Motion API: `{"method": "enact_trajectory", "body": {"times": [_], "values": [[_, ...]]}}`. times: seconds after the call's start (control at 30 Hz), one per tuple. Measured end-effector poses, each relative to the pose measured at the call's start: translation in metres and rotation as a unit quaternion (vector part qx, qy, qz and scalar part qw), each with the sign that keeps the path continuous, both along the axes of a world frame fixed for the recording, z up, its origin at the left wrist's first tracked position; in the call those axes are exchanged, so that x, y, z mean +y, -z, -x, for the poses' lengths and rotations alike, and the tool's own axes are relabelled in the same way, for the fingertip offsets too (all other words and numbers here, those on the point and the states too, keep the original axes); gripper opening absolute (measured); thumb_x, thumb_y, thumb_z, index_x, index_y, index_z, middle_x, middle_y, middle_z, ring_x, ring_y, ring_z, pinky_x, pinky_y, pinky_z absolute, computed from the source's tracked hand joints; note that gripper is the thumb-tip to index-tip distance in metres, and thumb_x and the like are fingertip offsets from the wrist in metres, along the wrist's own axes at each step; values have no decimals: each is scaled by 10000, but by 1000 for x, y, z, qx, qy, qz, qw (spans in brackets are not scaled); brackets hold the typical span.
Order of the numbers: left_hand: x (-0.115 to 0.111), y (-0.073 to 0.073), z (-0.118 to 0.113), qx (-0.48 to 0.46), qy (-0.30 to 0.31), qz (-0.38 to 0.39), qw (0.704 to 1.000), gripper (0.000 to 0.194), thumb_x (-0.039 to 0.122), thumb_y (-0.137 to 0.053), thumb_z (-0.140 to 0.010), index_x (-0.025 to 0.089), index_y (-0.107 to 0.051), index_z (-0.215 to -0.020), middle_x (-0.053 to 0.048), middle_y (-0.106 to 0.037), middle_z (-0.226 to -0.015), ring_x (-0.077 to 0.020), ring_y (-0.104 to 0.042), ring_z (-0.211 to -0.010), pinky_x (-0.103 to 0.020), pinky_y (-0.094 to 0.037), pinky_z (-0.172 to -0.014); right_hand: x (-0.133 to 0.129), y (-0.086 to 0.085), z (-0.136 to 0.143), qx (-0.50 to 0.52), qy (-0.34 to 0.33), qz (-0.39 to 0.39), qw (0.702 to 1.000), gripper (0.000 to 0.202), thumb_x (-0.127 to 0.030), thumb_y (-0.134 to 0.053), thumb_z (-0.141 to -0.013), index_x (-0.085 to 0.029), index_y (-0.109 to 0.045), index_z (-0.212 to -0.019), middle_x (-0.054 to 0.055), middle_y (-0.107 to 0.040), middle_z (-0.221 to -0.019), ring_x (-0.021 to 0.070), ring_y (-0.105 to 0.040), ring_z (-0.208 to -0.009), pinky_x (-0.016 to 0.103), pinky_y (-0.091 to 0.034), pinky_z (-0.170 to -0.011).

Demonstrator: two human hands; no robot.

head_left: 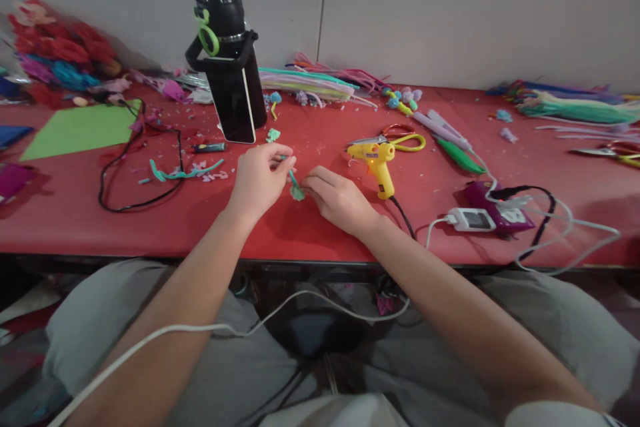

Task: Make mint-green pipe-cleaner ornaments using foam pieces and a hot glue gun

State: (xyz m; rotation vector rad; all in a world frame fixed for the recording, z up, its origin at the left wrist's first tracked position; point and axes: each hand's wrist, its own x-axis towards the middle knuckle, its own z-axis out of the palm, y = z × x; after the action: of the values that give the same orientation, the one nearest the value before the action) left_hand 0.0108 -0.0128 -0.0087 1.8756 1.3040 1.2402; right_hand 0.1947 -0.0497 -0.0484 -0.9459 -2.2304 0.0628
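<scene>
My left hand point(263, 177) pinches the upper end of a short teal pipe cleaner point(292, 177) between thumb and fingers. At its lower end is a small light-green fuzzy piece point(297, 193), close above the red table. The bent fingers of my right hand point(340, 199) are closed at the right side of that piece, and their tips are partly hidden. Another small mint-green fuzzy piece point(273, 135) lies just beyond my left hand. To the right of my right hand rests a yellow hot glue gun point(376, 163), nozzle pointing left.
A black bottle point(220, 20) stands at the back with a phone point(231, 103) leaning on it. Scissors point(407, 140) lie behind the glue gun. Pipe cleaner bundles point(310, 85) line the wall. Cables surround a purple power block point(483, 197) at right; a black cable point(103, 190) loops at left.
</scene>
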Motion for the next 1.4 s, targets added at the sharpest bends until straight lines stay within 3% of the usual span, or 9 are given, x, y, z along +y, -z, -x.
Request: {"method": "enact_trajectory", "body": {"times": [0.27,0.4,0.47,0.53,0.63,0.7,0.8,0.97,1.4], "values": [[1,1,2,-4,-1,1,1000,73,173,-730,-863,176,-740,-936,-56,-754,-811,-192,-759,-717,-270,-645,-617,-1,-1,-1,2,-11,1,1000,272,-95,-412,-1008,-187,-668,-1017,127,-684,-1063,230,-646,-972,356,-552,-837],[1,-4,4,-13,-5,-10,1000,75,160,-716,-868,178,-733,-939,-52,-754,-808,-190,-764,-736,-257,-648,-626,-2,-5,1,103,-25,25,994,198,-179,-473,-1014,-196,-662,-958,109,-690,-996,211,-650,-916,361,-555,-838],[-1,-7,4,-24,-7,-17,1000,72,161,-707,-875,178,-728,-942,-46,-751,-812,-183,-761,-739,-247,-648,-622,-1,-6,2,190,-10,75,979,152,-237,-520,-1000,-206,-646,-922,81,-685,-929,192,-654,-860,349,-563,-802],[-4,-11,3,-37,-5,-27,999,78,179,-700,-895,179,-723,-970,-41,-751,-839,-179,-762,-759,-253,-654,-645,1,-6,4,299,8,177,938,119,-299,-576,-967,-216,-607,-888,48,-680,-854,180,-670,-798,342,-580,-753],[-8,-14,-1,-47,-6,-46,998,102,227,-687,-932,187,-718,-1020,-36,-757,-889,-183,-768,-820,-274,-662,-710,6,-6,6,434,-1,365,824,224,-380,-679,-891,-232,-522,-828,4,-682,-755,166,-704,-707,348,-618,-727],[-11,-14,-3,-46,-9,-58,997,111,251,-680,-947,193,-718,-1033,-34,-768,-924,-183,-768,-846,-278,-660,-734,8,-6,7,474,-15,441,762,311,-403,-751,-837,-234,-493,-794,-12,-682,-714,161,-722,-679,350,-636,-740],[-14,-13,-5,-38,-11,-75,996,116,261,-674,-956,198,-725,-1038,-30,-780,-959,-180,-770,-861,-269,-657,-740,7,-10,8,498,-20,475,726,425,-415,-850,-752,-233,-467,-747,-7,-691,-691,169,-747,-696,326,-641,-730],[-14,-8,-4,-3,15,-104,994,136,264,-680,-947,205,-745,-1050,-33,-786,-971,-182,-775,-856,-273,-651,-774,4,-13,10,499,-15,458,736,547,-449,-921,-652,-237,-418,-690,-17,-683,-671,191,-770,-731,314,-639,-711],[-12,-5,-4,13,31,-140,990,137,243,-673,-943,197,-755,-1044,-31,-789,-944,-174,-768,-838,-264,-640,-776,6,-9,11,480,7,446,755,546,-376,-888,-682,-251,-356,-683,-4,-677,-646,206,-768,-727,302,-615,-671]]}}
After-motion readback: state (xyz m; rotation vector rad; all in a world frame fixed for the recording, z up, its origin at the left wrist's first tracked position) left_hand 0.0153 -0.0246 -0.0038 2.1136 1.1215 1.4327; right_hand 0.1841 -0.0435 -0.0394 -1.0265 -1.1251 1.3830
